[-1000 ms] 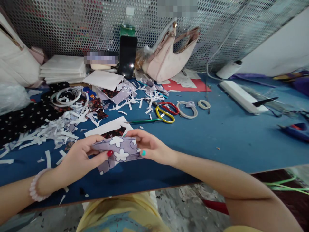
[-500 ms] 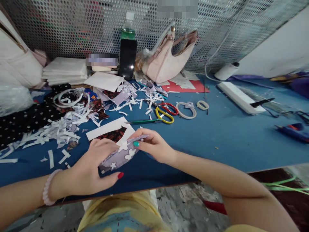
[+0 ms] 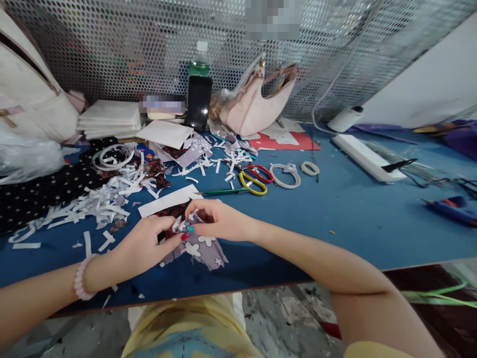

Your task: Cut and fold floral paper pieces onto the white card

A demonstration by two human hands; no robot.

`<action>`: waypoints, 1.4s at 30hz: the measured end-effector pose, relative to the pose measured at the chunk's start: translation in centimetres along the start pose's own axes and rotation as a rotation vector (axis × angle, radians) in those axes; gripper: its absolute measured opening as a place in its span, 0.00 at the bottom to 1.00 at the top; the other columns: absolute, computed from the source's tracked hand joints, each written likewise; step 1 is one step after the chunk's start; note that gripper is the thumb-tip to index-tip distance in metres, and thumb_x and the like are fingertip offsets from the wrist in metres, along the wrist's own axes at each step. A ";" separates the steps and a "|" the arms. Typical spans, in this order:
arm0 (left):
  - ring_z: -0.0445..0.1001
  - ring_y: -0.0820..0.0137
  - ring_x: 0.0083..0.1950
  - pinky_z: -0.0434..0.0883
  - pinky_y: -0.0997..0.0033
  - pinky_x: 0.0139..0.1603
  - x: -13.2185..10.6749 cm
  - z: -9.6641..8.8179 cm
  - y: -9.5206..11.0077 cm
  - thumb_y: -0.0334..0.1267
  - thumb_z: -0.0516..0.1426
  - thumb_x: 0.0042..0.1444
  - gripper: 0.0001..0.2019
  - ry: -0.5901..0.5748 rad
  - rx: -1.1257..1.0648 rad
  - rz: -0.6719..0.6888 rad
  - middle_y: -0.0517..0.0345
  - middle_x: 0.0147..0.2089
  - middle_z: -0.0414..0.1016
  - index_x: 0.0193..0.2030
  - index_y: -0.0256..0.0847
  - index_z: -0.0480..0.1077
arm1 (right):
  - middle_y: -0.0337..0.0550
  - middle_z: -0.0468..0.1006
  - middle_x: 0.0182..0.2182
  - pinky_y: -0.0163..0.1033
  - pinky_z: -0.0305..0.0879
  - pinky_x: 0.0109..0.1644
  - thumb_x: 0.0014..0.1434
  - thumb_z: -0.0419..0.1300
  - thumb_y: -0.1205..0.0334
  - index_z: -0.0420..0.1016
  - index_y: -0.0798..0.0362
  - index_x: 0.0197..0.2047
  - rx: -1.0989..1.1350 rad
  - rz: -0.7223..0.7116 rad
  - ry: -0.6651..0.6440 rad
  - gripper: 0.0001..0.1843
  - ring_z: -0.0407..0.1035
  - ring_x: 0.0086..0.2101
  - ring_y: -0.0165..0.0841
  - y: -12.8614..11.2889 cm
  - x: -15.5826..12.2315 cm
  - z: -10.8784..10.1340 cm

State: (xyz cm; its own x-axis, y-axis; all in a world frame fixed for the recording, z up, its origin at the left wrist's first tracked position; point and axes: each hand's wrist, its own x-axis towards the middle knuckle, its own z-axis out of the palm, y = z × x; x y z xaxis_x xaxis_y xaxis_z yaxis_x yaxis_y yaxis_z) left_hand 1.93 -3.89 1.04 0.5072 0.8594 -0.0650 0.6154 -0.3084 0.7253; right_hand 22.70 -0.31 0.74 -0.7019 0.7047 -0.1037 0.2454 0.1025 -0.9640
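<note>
Both hands pinch a piece of lilac fabric (image 3: 204, 247) printed with white flowers, close to the table's front edge. My left hand (image 3: 152, 246) grips its upper left edge between thumb and fingers. My right hand (image 3: 214, 221) holds the gathered upper edge right beside it, so the fingertips nearly meet. The lower part of the fabric hangs loose below the fingers. Behind the hands lies a white card (image 3: 167, 200) with dark red-patterned fabric (image 3: 172, 211) on it, partly hidden. Scissors (image 3: 253, 186) with a red and a yellow handle loop lie just beyond the right hand.
White and lilac scraps (image 3: 108, 196) are heaped at the left on black dotted cloth (image 3: 22, 209). White rings (image 3: 286, 176) lie right of the scissors. Further back are a dark phone (image 3: 198, 102), a pink handbag (image 3: 249, 114), stacked white sheets (image 3: 110, 117) and blue-handled pliers (image 3: 452, 209).
My hands have drawn together along the fabric's upper edge. The fabric, earlier stretched between them, is now bunched at the fingertips with its lower part hanging down. My left thumb has closed onto it.
</note>
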 end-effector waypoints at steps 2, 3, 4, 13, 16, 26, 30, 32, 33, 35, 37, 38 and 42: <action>0.66 0.72 0.24 0.57 0.75 0.25 0.0 -0.1 -0.1 0.43 0.51 0.58 0.14 -0.018 0.032 -0.018 0.62 0.22 0.69 0.23 0.41 0.64 | 0.29 0.65 0.22 0.30 0.53 0.27 0.55 0.59 0.63 0.65 0.54 0.38 0.039 0.031 -0.008 0.08 0.57 0.22 0.23 0.8 -0.2 -0.2; 0.65 0.72 0.24 0.57 0.74 0.25 0.1 -0.1 -0.2 0.43 0.51 0.59 0.15 -0.024 0.055 -0.022 0.62 0.21 0.68 0.23 0.41 0.63 | 0.29 0.65 0.21 0.30 0.52 0.27 0.56 0.60 0.62 0.65 0.54 0.37 0.026 0.029 -0.001 0.08 0.57 0.22 0.23 1.1 -0.3 -0.3; 0.65 0.72 0.24 0.56 0.74 0.25 0.1 -0.1 -0.3 0.43 0.51 0.59 0.15 -0.020 0.091 -0.016 0.62 0.21 0.66 0.22 0.41 0.62 | 0.28 0.65 0.20 0.30 0.52 0.27 0.56 0.60 0.62 0.66 0.54 0.37 -0.019 0.020 0.017 0.08 0.57 0.21 0.24 1.3 -0.4 -0.3; 0.65 0.68 0.30 0.57 0.67 0.34 0.3 0.2 -1.1 0.39 0.50 0.59 0.13 0.028 0.345 0.125 0.59 0.25 0.67 0.23 0.41 0.61 | 0.33 0.70 0.24 0.31 0.50 0.30 0.54 0.65 0.67 0.72 0.53 0.37 -0.605 0.025 0.101 0.07 0.63 0.25 0.27 0.7 -0.4 0.5; 0.65 0.68 0.30 0.57 0.67 0.35 0.4 0.3 -1.3 0.39 0.49 0.60 0.13 0.018 0.363 0.131 0.60 0.25 0.67 0.24 0.41 0.59 | 0.34 0.71 0.25 0.31 0.49 0.30 0.55 0.65 0.66 0.72 0.53 0.37 -0.660 -0.003 0.104 0.06 0.62 0.26 0.27 0.9 -0.2 0.7; 0.62 0.71 0.27 0.55 0.69 0.31 1.0 0.2 -1.5 0.38 0.50 0.58 0.14 -0.004 0.447 0.150 0.60 0.23 0.64 0.23 0.41 0.55 | 0.34 0.71 0.26 0.32 0.57 0.33 0.56 0.62 0.65 0.68 0.54 0.34 -0.347 -0.023 0.096 0.05 0.62 0.27 0.25 1.1 0.1 -0.4; 0.62 0.70 0.27 0.55 0.69 0.31 1.1 0.3 -1.5 0.38 0.51 0.58 0.14 0.009 0.489 0.161 0.60 0.23 0.65 0.23 0.41 0.55 | 0.32 0.69 0.24 0.32 0.58 0.34 0.54 0.62 0.70 0.68 0.54 0.34 -0.295 -0.011 0.124 0.06 0.62 0.26 0.24 1.4 0.2 -0.6; 0.63 0.70 0.27 0.56 0.68 0.31 1.1 0.3 -1.5 0.38 0.51 0.58 0.13 0.001 0.496 0.160 0.60 0.24 0.66 0.23 0.41 0.56 | 0.31 0.68 0.23 0.31 0.57 0.33 0.54 0.61 0.72 0.68 0.54 0.35 -0.370 -0.019 0.108 0.06 0.62 0.25 0.24 1.4 0.3 -0.6; 0.63 0.70 0.28 0.56 0.68 0.31 1.1 0.3 -1.5 0.38 0.51 0.59 0.13 -0.004 0.499 0.161 0.60 0.24 0.66 0.23 0.41 0.57 | 0.31 0.68 0.23 0.31 0.56 0.33 0.54 0.60 0.73 0.68 0.54 0.35 -0.410 -0.024 0.096 0.07 0.62 0.25 0.24 1.4 0.3 -0.6; 0.63 0.70 0.28 0.55 0.69 0.31 1.0 0.4 -1.5 0.38 0.51 0.59 0.13 -0.013 0.508 0.160 0.60 0.24 0.66 0.24 0.40 0.58 | 0.30 0.67 0.23 0.31 0.54 0.33 0.54 0.60 0.74 0.68 0.54 0.36 -0.479 -0.029 0.068 0.09 0.61 0.25 0.24 1.3 0.2 -0.6; 0.63 0.70 0.28 0.55 0.69 0.31 1.0 0.4 -1.5 0.38 0.51 0.59 0.13 -0.018 0.517 0.155 0.60 0.24 0.65 0.24 0.40 0.58 | 0.31 0.67 0.24 0.31 0.53 0.32 0.54 0.60 0.75 0.68 0.54 0.37 -0.521 -0.028 0.048 0.09 0.60 0.25 0.24 1.2 0.3 -0.6; 0.62 0.70 0.28 0.55 0.69 0.31 1.1 0.4 -1.5 0.38 0.51 0.59 0.13 -0.019 0.520 0.152 0.60 0.24 0.65 0.24 0.40 0.57 | 0.31 0.67 0.24 0.31 0.53 0.32 0.54 0.60 0.75 0.68 0.54 0.37 -0.533 -0.027 0.042 0.09 0.60 0.25 0.24 1.2 0.3 -0.6; 0.64 0.69 0.29 0.55 0.68 0.31 1.1 0.5 -1.7 0.37 0.52 0.59 0.12 -0.020 0.526 0.161 0.60 0.25 0.65 0.24 0.40 0.58 | 0.31 0.66 0.24 0.31 0.52 0.32 0.55 0.59 0.74 0.68 0.54 0.37 -0.564 -0.024 0.044 0.08 0.59 0.25 0.24 1.2 0.3 -0.4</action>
State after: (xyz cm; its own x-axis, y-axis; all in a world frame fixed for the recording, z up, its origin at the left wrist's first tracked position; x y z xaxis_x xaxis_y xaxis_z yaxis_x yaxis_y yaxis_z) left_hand 1.78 -2.58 -0.56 0.6283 0.7780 0.0018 0.7450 -0.6023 0.2869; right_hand 23.02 0.34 -0.34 -0.6865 0.7245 -0.0614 0.5572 0.4699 -0.6846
